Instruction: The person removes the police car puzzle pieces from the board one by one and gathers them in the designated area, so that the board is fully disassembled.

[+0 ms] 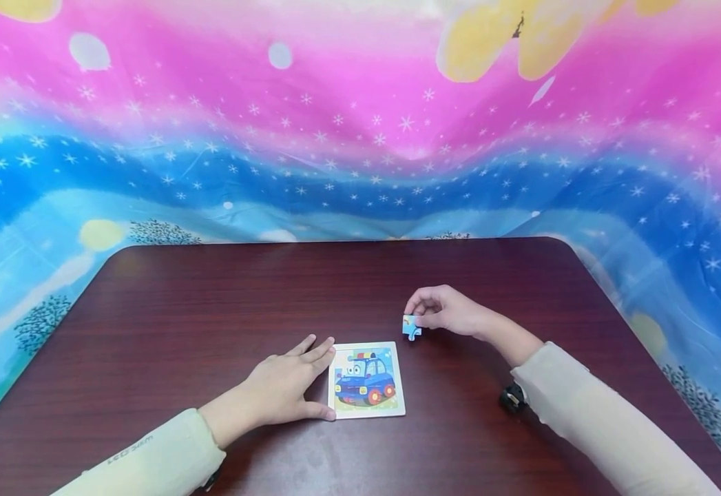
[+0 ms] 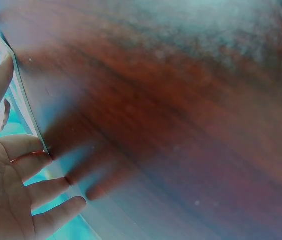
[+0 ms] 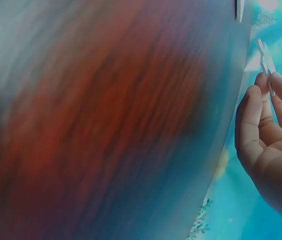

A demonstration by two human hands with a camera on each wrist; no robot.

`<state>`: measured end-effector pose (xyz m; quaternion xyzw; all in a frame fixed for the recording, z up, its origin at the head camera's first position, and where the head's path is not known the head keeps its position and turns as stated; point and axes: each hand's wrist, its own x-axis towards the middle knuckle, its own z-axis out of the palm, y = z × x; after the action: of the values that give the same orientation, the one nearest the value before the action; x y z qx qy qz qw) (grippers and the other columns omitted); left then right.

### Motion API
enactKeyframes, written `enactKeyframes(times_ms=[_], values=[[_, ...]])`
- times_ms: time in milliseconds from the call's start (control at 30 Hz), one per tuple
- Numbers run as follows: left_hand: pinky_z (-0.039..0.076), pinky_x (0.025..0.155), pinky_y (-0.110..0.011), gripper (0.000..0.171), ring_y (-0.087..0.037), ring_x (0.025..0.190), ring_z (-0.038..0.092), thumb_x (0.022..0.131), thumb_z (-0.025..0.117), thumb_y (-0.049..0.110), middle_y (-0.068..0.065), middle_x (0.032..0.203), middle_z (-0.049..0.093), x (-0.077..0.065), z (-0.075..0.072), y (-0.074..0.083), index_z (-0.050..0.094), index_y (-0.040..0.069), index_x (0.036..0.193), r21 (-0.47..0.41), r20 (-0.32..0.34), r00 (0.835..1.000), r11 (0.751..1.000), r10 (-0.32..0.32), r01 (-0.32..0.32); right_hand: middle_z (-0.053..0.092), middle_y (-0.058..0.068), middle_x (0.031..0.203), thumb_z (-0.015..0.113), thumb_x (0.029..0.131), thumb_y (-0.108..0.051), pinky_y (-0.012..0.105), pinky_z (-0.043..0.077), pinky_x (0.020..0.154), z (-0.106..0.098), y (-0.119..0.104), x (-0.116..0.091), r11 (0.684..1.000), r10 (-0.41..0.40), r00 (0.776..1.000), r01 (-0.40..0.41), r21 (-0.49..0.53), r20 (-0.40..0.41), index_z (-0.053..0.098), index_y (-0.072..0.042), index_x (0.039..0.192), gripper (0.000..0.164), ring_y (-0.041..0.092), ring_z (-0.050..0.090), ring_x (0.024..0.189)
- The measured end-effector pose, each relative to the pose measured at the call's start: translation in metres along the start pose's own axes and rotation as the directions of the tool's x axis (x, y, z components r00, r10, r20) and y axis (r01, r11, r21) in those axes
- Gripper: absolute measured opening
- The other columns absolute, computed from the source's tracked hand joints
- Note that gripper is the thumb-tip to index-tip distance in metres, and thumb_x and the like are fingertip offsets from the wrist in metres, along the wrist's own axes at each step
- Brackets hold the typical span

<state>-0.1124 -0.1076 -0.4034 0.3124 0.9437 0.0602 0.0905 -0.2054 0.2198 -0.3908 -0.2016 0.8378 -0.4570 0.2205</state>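
Note:
On the table lies a square jigsaw puzzle (image 1: pixel 365 379) with a pale frame and a picture of a blue police car. My left hand (image 1: pixel 286 386) is spread along its left side, with the thumb at the lower left corner and fingertips at the upper left one. In the left wrist view, the fingers of the left hand (image 2: pixel 16 185) reach the thin edge of the frame. Beyond the puzzle's upper right corner, my right hand (image 1: pixel 450 310) pinches a small light blue puzzle piece (image 1: pixel 410 326) between thumb and fingers. The piece (image 3: pixel 264 60) appears edge-on in the right wrist view.
A dark reddish-brown table (image 1: pixel 261 289) with rounded far corners carries the puzzle. Behind it and along both sides hangs a pink and blue printed cloth (image 1: pixel 348 151). Long light sleeves (image 1: pixel 608 413) cover the forearms, with a dark device (image 1: pixel 511 398) at the right wrist.

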Motion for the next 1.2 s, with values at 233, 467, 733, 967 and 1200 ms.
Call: enactKeyframes(times_ms=[233, 467, 733, 967, 1200], values=[[0.056, 0.085, -0.050, 0.100, -0.030, 0.149, 0.034, 0.076, 0.069, 0.071, -0.003, 0.160, 0.037, 0.000, 0.001, 0.000, 0.044, 0.009, 0.150, -0.003, 0.000, 1.000, 1.000, -0.001, 0.001, 0.063, 0.010, 0.089, 0.062, 0.093, 0.000, 0.032, 0.052, 0.069, -0.008, 0.009, -0.003, 0.998, 0.063, 0.997, -0.063, -0.002, 0.034, 0.064, 0.002, 0.109, 0.016, 0.022, 0.057, 0.077], [0.056, 0.085, -0.051, 0.100, -0.030, 0.149, 0.033, 0.076, 0.069, 0.071, -0.002, 0.160, 0.037, -0.001, 0.002, 0.000, 0.044, 0.009, 0.150, -0.003, 0.002, 1.000, 1.000, -0.004, 0.004, 0.064, 0.012, 0.088, 0.061, 0.093, 0.002, 0.030, 0.050, 0.066, -0.010, 0.014, -0.002, 0.997, 0.068, 0.997, -0.067, -0.027, 0.041, 0.064, 0.004, 0.108, 0.015, 0.021, 0.056, 0.073], [0.056, 0.084, -0.050, 0.100, -0.030, 0.149, 0.034, 0.077, 0.069, 0.071, -0.003, 0.160, 0.037, 0.000, 0.000, 0.000, 0.043, 0.009, 0.150, -0.006, 0.000, 1.000, 1.000, 0.000, 0.000, 0.065, 0.015, 0.094, 0.060, 0.095, 0.001, 0.033, 0.050, 0.071, -0.020, 0.020, -0.002, 0.995, 0.057, 0.998, -0.058, -0.077, -0.016, 0.062, 0.005, 0.110, 0.017, 0.021, 0.058, 0.077], [0.056, 0.085, -0.049, 0.100, -0.030, 0.149, 0.034, 0.076, 0.068, 0.072, -0.002, 0.160, 0.037, 0.000, 0.000, 0.000, 0.044, 0.009, 0.150, 0.001, -0.004, 1.000, 1.000, -0.002, 0.002, 0.067, 0.013, 0.093, 0.062, 0.094, 0.000, 0.030, 0.052, 0.072, -0.020, 0.019, -0.002, 0.993, 0.010, 0.999, -0.015, -0.115, -0.036, 0.064, 0.004, 0.108, 0.015, 0.018, 0.061, 0.080], [0.057, 0.082, -0.048, 0.100, -0.030, 0.149, 0.034, 0.076, 0.069, 0.071, -0.003, 0.160, 0.038, 0.000, 0.001, -0.001, 0.044, 0.009, 0.150, 0.000, -0.007, 1.000, 1.000, 0.001, -0.001, 0.067, 0.014, 0.093, 0.063, 0.093, 0.000, 0.029, 0.051, 0.066, -0.004, 0.003, 0.005, 0.992, -0.045, 0.998, 0.049, -0.120, 0.037, 0.064, 0.003, 0.108, 0.015, 0.024, 0.062, 0.077]])
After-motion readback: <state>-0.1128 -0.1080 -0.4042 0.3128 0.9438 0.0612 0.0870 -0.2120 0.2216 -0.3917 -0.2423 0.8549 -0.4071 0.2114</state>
